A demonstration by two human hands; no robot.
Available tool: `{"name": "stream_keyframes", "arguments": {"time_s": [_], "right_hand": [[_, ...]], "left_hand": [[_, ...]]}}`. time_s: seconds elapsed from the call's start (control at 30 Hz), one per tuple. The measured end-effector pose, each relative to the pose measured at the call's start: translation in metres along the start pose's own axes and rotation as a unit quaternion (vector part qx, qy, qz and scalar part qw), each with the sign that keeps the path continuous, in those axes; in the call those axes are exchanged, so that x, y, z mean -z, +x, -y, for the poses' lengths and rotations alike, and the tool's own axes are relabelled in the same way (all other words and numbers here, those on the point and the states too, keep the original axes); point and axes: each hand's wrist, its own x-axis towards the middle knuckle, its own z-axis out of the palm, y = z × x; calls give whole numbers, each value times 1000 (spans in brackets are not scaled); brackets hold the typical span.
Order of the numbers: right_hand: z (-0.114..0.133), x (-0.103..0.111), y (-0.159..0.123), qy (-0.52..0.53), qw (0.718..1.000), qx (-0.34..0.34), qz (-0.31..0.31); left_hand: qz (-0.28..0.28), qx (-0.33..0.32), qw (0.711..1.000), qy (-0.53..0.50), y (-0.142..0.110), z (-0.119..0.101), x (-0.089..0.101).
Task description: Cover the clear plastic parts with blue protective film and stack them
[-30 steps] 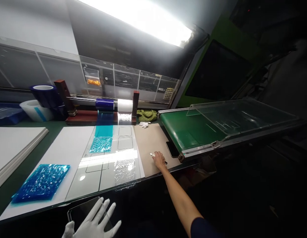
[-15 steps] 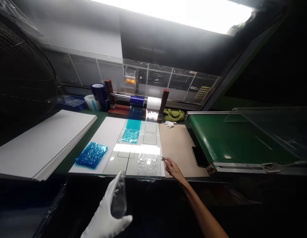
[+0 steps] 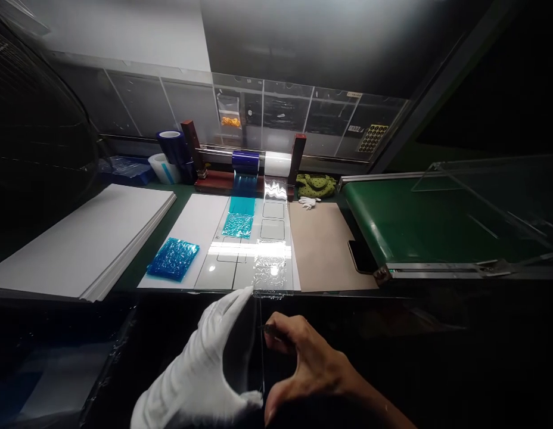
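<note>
My left hand [image 3: 202, 363], in a white glove, holds a thin clear panel [image 3: 245, 351] on edge, fingers at its far end and thumb at its near end. Facing it from the other side is my bare right hand [image 3: 319, 360], with a small dark pointed tool [image 3: 276, 332] tucked in its curled fingers. The tool's exact kind is hard to make out. Its thumb is spread toward the panel's near end; whether it touches is unclear. Beyond the hands, clear film pieces [image 3: 270, 275] lie at the front of a marked glass plate [image 3: 205, 271].
A stack of blue film pieces [image 3: 173, 259] lies left of the plate. Behind stands a holder with a blue film roll [image 3: 245, 162] and a clear film roll [image 3: 277, 164]. White sheets [image 3: 80, 238] are stacked left; a phone [image 3: 361, 256] and green conveyor belt [image 3: 428, 220] are right.
Both hands have come together in front of the table edge. My right hand has moved left and nearer with its tool, off the work surface. The panel has turned edge-on to the view.
</note>
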Motion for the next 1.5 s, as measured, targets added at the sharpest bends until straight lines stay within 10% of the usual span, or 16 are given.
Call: {"name": "stream_keyframes", "arguments": {"time_s": [1.27, 1.5], "right_hand": [[-11, -9, -21, -9, 1000, -22, 9], [-19, -5, -22, -54, 984, 55, -160]], "left_hand": [[73, -48, 996, -25, 17, -19, -9], [-18, -1, 996, 93, 23, -16, -18]]}}
